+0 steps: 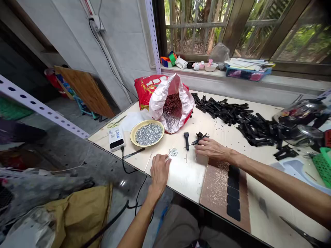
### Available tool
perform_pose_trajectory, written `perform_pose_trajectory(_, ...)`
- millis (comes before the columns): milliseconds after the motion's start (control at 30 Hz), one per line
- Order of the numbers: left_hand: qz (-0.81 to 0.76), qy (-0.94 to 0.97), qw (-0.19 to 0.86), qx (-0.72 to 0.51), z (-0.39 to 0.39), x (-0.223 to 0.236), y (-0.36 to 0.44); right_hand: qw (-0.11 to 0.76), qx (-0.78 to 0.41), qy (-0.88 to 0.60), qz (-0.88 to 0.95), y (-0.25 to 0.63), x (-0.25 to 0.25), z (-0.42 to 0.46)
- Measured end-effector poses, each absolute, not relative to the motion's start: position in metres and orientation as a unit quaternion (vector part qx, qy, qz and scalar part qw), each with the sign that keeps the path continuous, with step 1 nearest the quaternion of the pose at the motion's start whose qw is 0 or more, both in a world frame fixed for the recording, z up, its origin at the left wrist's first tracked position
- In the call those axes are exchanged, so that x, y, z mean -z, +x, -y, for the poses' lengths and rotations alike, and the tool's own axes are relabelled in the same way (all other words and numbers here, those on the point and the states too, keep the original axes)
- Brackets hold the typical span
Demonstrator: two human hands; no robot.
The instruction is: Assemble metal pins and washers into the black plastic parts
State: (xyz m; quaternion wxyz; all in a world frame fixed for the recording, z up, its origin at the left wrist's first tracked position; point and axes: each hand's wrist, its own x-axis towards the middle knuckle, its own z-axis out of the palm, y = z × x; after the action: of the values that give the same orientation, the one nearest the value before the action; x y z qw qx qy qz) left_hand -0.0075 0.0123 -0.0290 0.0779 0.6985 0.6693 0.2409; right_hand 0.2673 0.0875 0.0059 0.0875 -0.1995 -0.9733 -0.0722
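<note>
My left hand (159, 170) rests at the front edge of the table with its fingers curled in. The fingertips are beside a small patch of shiny metal bits (173, 152); whatever they pinch is hidden. Over on the right, my right hand (210, 149) has its fingers drawn together by a small cluster of black plastic parts (199, 137). A thin metal end shows under those fingers, but what they hold is unclear. Between the hands lies a black piece with a metal rod (186, 143). A yellow dish (132, 137) full of small silvery pieces sits behind my left hand.
An open red and white sack (184, 88) of metal rods stands at the back. Many black plastic parts (232, 112) are heaped to its right. A brown board (207, 196) with black pads lies near me. Scissors (297, 229) lie at the right; a white box (116, 136) at left.
</note>
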Motion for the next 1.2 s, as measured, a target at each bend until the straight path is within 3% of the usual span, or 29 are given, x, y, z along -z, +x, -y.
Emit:
perform_pose_trajectory(233, -0.683, 0.715, 0.036, -0.145, -0.018, 0.021, 0.002, 0.343, 0.058, -0.253, 0.903, 0.252, -0.050, -0.058)
perform_pose_trajectory(333, -0.678, 0.710, 0.057, -0.183, -0.020, 0.020, 0.001, 0.393, 0.001, -0.328, 0.859, 0.242, -0.060, -0.030)
perform_pose_trajectory(400, -0.668, 0.678, 0.143, -0.271, -0.020, 0.016, 0.002, 0.389, -0.029, -0.369, 0.844, 0.234, -0.062, -0.011)
perform_pose_trajectory(500, -0.613, 0.540, 0.400, -0.416, -0.014, 0.005, 0.009, 0.387, -0.052, -0.403, 0.828, 0.223, -0.057, 0.009)
perform_pose_trajectory(567, -0.536, 0.418, 0.570, -0.462, -0.007, -0.005, 0.019, 0.402, -0.063, -0.414, 0.814, 0.218, -0.054, 0.017)
perform_pose_trajectory(633, -0.463, 0.331, 0.672, -0.475, 0.001, -0.018, 0.032, 0.406, -0.069, -0.431, 0.803, 0.217, -0.053, 0.022)
perform_pose_trajectory(833, -0.391, 0.268, 0.734, -0.486, 0.020, -0.044, 0.058, 0.350, -0.026, -0.467, 0.812, 0.227, -0.063, 0.037)
perform_pose_trajectory(1200, -0.375, 0.227, 0.754, -0.490, 0.031, -0.054, 0.064, 0.336, 0.057, -0.479, 0.809, 0.230, -0.076, 0.054)
